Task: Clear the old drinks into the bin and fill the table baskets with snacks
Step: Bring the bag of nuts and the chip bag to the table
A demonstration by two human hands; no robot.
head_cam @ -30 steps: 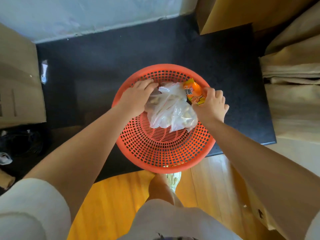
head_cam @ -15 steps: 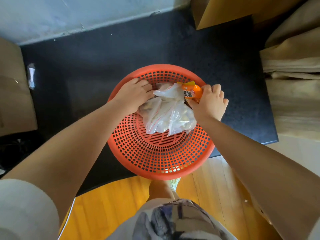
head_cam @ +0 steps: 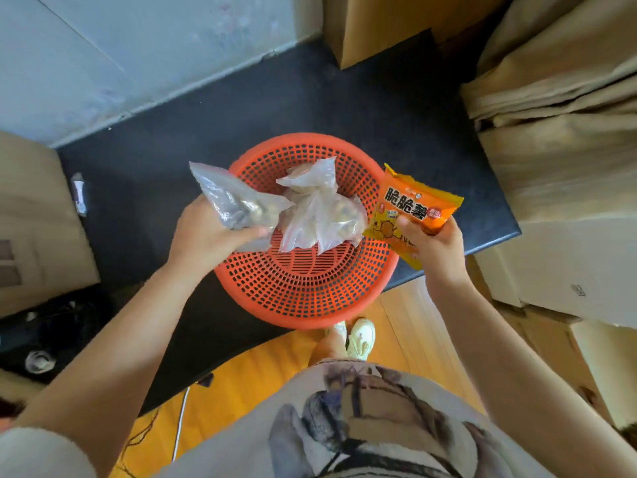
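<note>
The left hand [head_cam: 203, 232] gripped a clear bag [head_cam: 234, 201] over the orange basket [head_cam: 303, 291] on the dark worktop [head_cam: 172, 160]; the right hand [head_cam: 432, 243] gripped an orange snack packet [head_cam: 413, 205] beside its rim. Another clear bag [head_cam: 320, 208] lay inside.

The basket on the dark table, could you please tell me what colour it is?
The basket is orange-red perforated plastic, seen best in the head view.

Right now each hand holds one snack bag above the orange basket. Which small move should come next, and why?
Probably carry both away to a table basket: the left hand grips a clear bag, the right hand an orange packet, both already lifted clear of the orange basket, where another clear bag remains.
</note>
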